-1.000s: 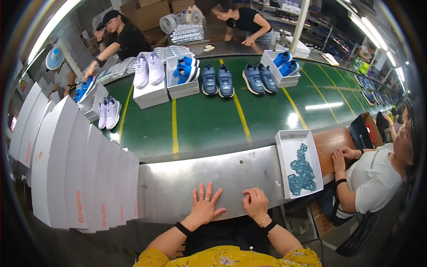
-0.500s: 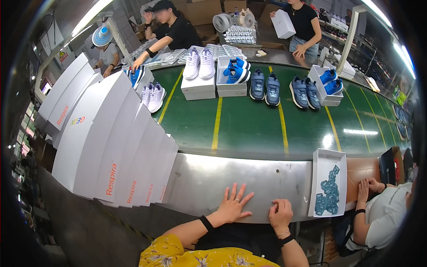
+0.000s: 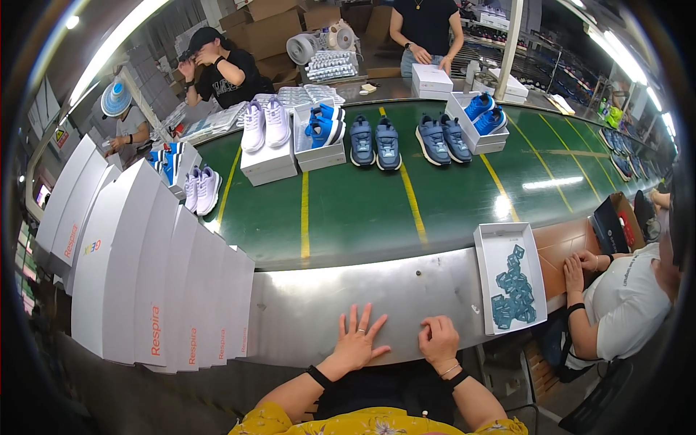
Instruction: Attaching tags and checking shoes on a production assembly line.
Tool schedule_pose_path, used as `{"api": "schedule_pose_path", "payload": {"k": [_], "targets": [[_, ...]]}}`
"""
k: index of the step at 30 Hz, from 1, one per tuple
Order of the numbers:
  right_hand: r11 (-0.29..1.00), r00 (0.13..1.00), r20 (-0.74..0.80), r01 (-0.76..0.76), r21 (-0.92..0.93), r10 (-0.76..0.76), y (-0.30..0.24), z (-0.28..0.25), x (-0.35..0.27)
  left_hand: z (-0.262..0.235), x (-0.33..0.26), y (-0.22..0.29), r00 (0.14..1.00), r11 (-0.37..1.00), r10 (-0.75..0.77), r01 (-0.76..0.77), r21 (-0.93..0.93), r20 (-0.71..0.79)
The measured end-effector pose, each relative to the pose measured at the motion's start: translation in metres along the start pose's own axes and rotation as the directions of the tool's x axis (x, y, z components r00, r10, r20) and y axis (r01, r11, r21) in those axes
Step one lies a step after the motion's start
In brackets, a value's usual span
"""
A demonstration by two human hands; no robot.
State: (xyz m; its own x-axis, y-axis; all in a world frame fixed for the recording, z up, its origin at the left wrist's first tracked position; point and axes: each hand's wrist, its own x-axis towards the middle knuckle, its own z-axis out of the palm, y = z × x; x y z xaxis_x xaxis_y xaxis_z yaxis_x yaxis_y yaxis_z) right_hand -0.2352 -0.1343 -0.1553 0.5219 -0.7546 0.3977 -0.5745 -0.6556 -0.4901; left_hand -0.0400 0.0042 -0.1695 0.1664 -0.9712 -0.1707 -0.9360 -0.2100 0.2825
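My left hand [image 3: 357,339] lies on the bare metal worktop [image 3: 319,290], fingers spread and a ring on one of them; it holds nothing. Beside it, near the worktop's front edge, rests my right hand [image 3: 438,341] with its fingers curled in; no object shows in it. To the right of that hand is an open white shallow box [image 3: 540,290] with a pile of small dark-teal square packets [image 3: 515,290] in it. A row of large white shoe boxes [image 3: 156,275] leans in a stack to the left of my left hand.
Beyond the worktop runs a green conveyor belt [image 3: 348,217] with yellow cross lines. On it stand lilac sneakers [image 3: 265,123], boxed blue shoes [image 3: 325,127] and grey-blue shoes [image 3: 375,143]. A co-worker [image 3: 623,304] in white sits at right; others stand across the belt.
My view has shifted, so the belt's shoes appear farther left. My hands keep their poses. Across the belt, one person's hand has left the blue shoes; another's white box now rests on the counter.
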Motion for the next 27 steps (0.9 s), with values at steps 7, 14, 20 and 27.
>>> {"api": "schedule_pose_path", "payload": {"k": [7, 14, 20, 27], "targets": [[0.999, 1.0, -0.009, 0.027, 0.034, -0.026, -0.0005, 0.0043, 0.0005, 0.0005, -0.0009, -0.0029, 0.999, 0.999, -0.032, 0.032, 0.021, -0.011], [0.999, 1.0, -0.009, 0.002, 0.046, -0.002, 0.0009, 0.0035, -0.0015, 0.0015, 0.0009, 0.0011, 1.0, 1.0, -0.004, 0.005, 0.004, -0.018], [1.0, 1.0, 0.002, 0.002, 0.016, -0.002, -0.0013, 0.0033, -0.0013, 0.0018, 0.0, -0.0008, 1.0, 1.0, 0.005, -0.005, 0.007, -0.018], [1.0, 1.0, 0.0, 0.0, 0.02, 0.0, 0.004, 0.0065, -0.0015, 0.0069, 0.0007, -0.001, 0.996, 1.0, 0.019, -0.018, 0.019, -0.086]]}}
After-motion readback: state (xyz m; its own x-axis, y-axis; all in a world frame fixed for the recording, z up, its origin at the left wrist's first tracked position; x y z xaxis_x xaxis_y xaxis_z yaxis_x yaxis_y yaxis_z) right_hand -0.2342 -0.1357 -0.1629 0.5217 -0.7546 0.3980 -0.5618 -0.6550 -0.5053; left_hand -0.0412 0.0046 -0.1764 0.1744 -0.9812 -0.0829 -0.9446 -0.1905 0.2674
